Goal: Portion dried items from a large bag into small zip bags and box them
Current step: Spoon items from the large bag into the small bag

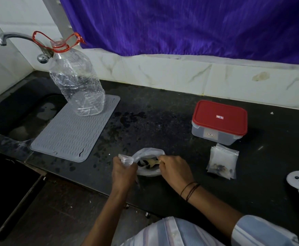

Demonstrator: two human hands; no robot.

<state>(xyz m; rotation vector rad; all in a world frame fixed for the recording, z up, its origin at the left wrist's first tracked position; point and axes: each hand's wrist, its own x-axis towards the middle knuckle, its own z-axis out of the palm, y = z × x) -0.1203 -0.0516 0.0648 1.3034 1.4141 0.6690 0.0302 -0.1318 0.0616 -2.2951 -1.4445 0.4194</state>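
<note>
I am in the scooping step. My left hand (124, 168) grips the gathered edge of a small clear bag (126, 159), fingers curled tight round the plastic to keep it up beside the large bag (149, 163), which lies open on the black table (163, 107) just in front of me. My right hand (174, 168) pinches the handle of a small spoon (151, 162), whose bowl sits down inside the large bag among the dark dried items (143, 164). Whether the spoon has any load yet I cannot tell; the bowl is partly hidden by the contents and the plastic.

To my right, near the hand but apart from it, lies a loose stack of small zip bags (222, 161), with dark bits showing through the lower part of the stack. Behind the stack stands the box (218, 122), its red lid on, so nothing can go in until I open it.

The next move, as I judge it, calls for lifting a spoonful level out of the large bag and carrying it across to the mouth of the bag in my left hand. That mouth looks bunched, not spread, so I would need to open it with my left fingers first, or the pieces will spill onto the table. Thin plastic will sag and shift, so a steady hold matters.
</note>
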